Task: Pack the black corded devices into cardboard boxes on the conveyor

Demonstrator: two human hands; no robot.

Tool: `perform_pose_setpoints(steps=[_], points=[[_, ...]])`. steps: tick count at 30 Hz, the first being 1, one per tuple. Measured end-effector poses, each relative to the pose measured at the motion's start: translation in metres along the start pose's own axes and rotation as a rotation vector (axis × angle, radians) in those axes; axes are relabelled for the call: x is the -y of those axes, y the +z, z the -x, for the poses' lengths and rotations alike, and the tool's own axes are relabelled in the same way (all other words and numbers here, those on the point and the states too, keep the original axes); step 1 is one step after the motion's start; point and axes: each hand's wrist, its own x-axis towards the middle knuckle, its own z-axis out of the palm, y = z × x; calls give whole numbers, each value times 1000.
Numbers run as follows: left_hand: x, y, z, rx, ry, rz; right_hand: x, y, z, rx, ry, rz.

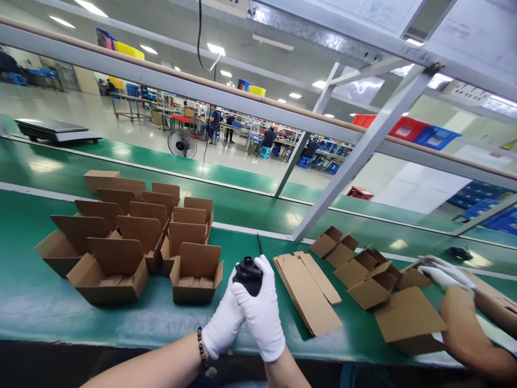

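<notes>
A black plastic device (pixel 247 274) with a short round neck on top is held up over the front of the green table. My left hand (pixel 226 319), in a white glove, wraps round its left side and underside. On the right side my right hand (pixel 264 312), also gloved in white, closes round it with the thumb across the front. The palms hide the lower part of the device, so its exact kind does not show. A thin black rod or cord (pixel 259 243) rises just behind it; whether the two are joined I cannot tell.
Several open cardboard boxes (pixel 197 275) stand in rows at left. Flat cardboard sheets (pixel 309 302) lie stacked right of my hands. Farther right, a co-worker's gloved hand (pixel 446 274) touches a box among more cartons (pixel 369 285). A metal post (pixel 355 161) rises behind the table.
</notes>
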Motion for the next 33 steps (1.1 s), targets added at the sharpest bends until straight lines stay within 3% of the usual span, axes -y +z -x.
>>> perform_pose_setpoints(steps=[4, 7, 10, 13, 15, 16, 19, 21, 24, 26, 27, 29, 31, 33], points=[[9, 1, 15, -12, 10, -86, -6, 3, -1, -72, 5, 20], [-12, -15, 30, 153, -43, -228, -9, -7, -5, -81, -28, 6], [-51, -54, 41, 248, -134, -737, -5, -27, -12, -25, -84, -93], [-81, -101, 49, 90, -188, -1512, 14, -48, -26, 113, -146, -185], [-88, -124, 50, 28, -194, -1822, 35, -52, -38, 232, -194, -176], [-88, -130, 50, 50, -187, -1890, 48, -50, -44, 287, -221, -145], [-77, -129, 50, 183, -146, -1884, 83, -25, -55, 398, -356, 28], [-67, -120, 53, 209, -152, -1816, 95, 3, -57, 476, -544, 161], [-54, -114, 60, 203, -172, -1727, 83, 47, -50, 688, -843, 336], [-48, -115, 64, 185, -142, -1699, 57, 70, -39, 750, -927, 358], [-46, -117, 66, 166, -122, -1703, 41, 78, -32, 718, -923, 319], [-44, -121, 68, 116, -82, -1742, 11, 88, -17, 534, -825, 164], [-44, -124, 69, 98, -44, -1778, -11, 91, -3, 355, -625, 38], [-46, -125, 69, 120, -6, -1781, -20, 89, 5, 342, -397, 27]])
